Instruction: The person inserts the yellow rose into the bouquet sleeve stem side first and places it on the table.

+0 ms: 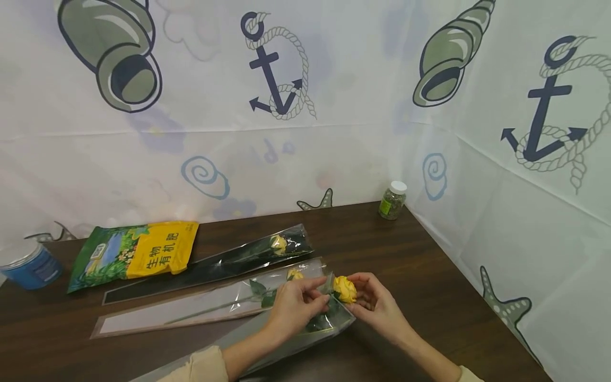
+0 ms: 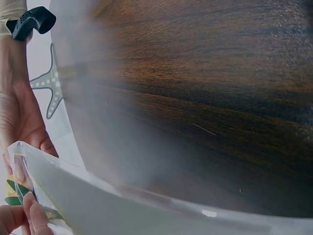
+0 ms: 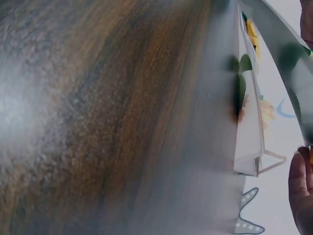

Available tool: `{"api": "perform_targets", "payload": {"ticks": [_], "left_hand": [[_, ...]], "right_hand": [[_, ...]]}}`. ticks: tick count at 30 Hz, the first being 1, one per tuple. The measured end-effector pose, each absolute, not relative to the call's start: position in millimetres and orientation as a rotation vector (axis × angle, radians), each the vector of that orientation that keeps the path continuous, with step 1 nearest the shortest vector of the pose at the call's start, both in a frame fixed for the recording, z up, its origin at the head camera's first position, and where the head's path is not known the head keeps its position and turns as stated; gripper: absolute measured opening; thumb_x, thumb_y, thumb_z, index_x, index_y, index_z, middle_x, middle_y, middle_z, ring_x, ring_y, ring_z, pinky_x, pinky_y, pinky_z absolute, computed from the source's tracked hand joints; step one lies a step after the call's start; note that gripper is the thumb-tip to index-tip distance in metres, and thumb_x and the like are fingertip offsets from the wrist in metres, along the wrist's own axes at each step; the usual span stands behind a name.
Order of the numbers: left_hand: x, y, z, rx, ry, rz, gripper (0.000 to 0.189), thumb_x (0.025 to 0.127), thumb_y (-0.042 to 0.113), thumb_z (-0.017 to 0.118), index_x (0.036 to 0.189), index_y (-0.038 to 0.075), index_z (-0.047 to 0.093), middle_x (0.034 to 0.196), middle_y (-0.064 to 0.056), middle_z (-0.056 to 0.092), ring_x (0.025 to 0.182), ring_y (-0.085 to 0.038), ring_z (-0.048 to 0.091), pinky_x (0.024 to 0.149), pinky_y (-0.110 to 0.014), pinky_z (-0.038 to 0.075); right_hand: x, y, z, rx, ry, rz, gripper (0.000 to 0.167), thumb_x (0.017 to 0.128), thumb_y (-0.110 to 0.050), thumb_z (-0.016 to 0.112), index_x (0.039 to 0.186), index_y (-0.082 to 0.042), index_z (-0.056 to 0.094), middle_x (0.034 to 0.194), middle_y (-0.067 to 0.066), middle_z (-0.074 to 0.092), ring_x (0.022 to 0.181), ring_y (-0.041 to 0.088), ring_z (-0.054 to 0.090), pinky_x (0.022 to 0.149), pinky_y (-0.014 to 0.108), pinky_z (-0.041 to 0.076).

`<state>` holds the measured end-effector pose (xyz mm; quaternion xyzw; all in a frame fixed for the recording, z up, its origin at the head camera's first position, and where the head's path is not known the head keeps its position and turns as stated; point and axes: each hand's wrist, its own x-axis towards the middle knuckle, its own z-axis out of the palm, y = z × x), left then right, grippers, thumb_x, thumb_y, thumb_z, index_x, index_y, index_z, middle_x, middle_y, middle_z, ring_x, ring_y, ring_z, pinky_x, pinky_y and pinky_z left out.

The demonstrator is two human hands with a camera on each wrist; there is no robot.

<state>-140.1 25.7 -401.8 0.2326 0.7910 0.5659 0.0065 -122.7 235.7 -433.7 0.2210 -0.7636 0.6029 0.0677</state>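
Observation:
A yellow rose (image 1: 345, 289) pokes its bloom out of the mouth of a clear flower sleeve (image 1: 329, 322). My right hand (image 1: 379, 307) holds the bloom from the right, fingers bent against its petals. At the sleeve's mouth my left hand (image 1: 297, 307) pinches the plastic between thumb and fingers. Green leaves (image 2: 14, 192) show by the left fingertips in the left wrist view. The rose's stem is mostly hidden by the left hand and forearm. In the right wrist view only part of the right hand (image 3: 301, 186) appears, at the right edge.
Behind lie two sleeved yellow roses, one in a pale sleeve (image 1: 215, 305) and one in a black sleeve (image 1: 215, 268). A yellow-green fertilizer bag (image 1: 138, 252) and blue tub (image 1: 31, 265) stand left. A white-capped jar (image 1: 393, 200) is at the table's back right corner.

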Motion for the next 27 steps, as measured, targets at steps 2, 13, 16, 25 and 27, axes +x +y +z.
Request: {"api": "perform_targets", "payload": {"ticks": [2,13,16,25,27], "left_hand": [[-140.3,26.0,-402.0,0.723,2.474,1.773,0.035,0.08,0.004,0.07,0.114,-0.004,0.065,0.075,-0.008,0.072,0.06,-0.008,0.066,0.049,-0.019,0.047],[-143.3,24.1,-401.1,0.724,2.48,1.78,0.035,0.079,0.007,0.072,0.112,-0.003,0.066,0.077,-0.009,0.072,0.061,-0.009,0.067,0.05,-0.018,0.047],[-142.9,22.2,-401.4,0.721,2.471,1.787,0.033,0.079,0.007,0.072,0.109,-0.004,0.067,0.078,-0.01,0.072,0.062,-0.01,0.067,0.05,-0.018,0.047],[-143.6,23.2,-403.2,0.697,2.445,1.768,0.031,0.079,0.007,0.072,0.108,-0.005,0.067,0.079,-0.011,0.072,0.062,-0.01,0.067,0.051,-0.019,0.049],[-143.7,23.3,-403.0,0.698,2.429,1.785,0.032,0.08,0.007,0.072,0.108,-0.006,0.067,0.079,-0.012,0.072,0.062,-0.011,0.068,0.051,-0.019,0.049]], "right_hand": [[-123.1,234.4,-433.6,0.644,-2.271,1.819,0.043,0.083,0.004,0.065,0.12,0.006,0.045,0.114,0.024,0.056,0.096,0.006,0.061,0.08,0.024,0.052],[-123.3,233.1,-431.4,0.447,-2.149,1.76,0.041,0.078,0.01,0.067,0.114,0.006,0.049,0.108,-0.002,0.057,0.089,0.005,0.061,0.072,0.021,0.053],[-123.1,232.5,-431.0,0.393,-2.123,1.779,0.041,0.078,0.011,0.066,0.114,0.007,0.048,0.106,-0.005,0.057,0.087,0.005,0.061,0.072,0.02,0.053],[-120.5,230.9,-433.0,0.384,-2.073,1.809,0.041,0.078,0.013,0.065,0.114,0.009,0.047,0.106,-0.005,0.057,0.086,0.004,0.06,0.073,0.019,0.053],[-119.7,230.3,-433.9,0.416,-2.073,1.805,0.04,0.078,0.013,0.065,0.113,0.009,0.047,0.106,-0.005,0.057,0.087,0.004,0.06,0.073,0.019,0.053]]}}
